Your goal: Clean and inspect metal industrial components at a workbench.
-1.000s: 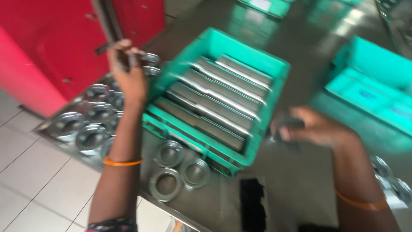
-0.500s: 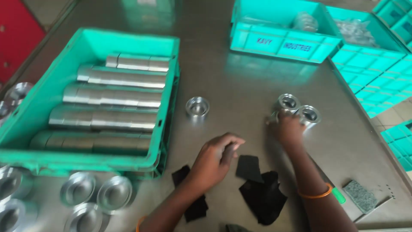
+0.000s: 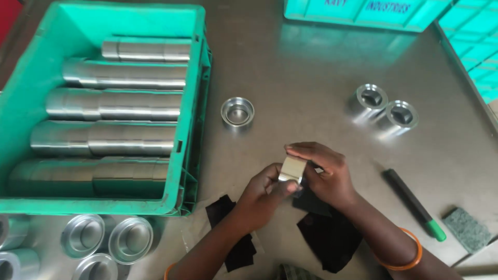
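A small shiny metal cup-shaped part (image 3: 292, 169) is held between both hands above the steel table (image 3: 311, 78). My left hand (image 3: 262, 194) grips it from below and the left. My right hand (image 3: 324, 173) covers it from the right and above. Black cloth pieces (image 3: 327, 236) lie on the table right under my hands. A single metal cup (image 3: 237, 112) stands open side up a little beyond my hands. Two more metal cups (image 3: 386, 107) stand together at the right.
A green crate (image 3: 194, 129) with several long metal cylinders (image 3: 109, 106) fills the left. Several metal cups (image 3: 104, 238) stand in front of it. A black marker with a green cap (image 3: 415, 205) and a grey scouring pad (image 3: 467, 228) lie at the right. Green crates (image 3: 363, 13) line the far and right edges.
The view has swung from the red cabinet side to the table. My right hand left the two cups at the right and came back; both hands now hold a metal part together.
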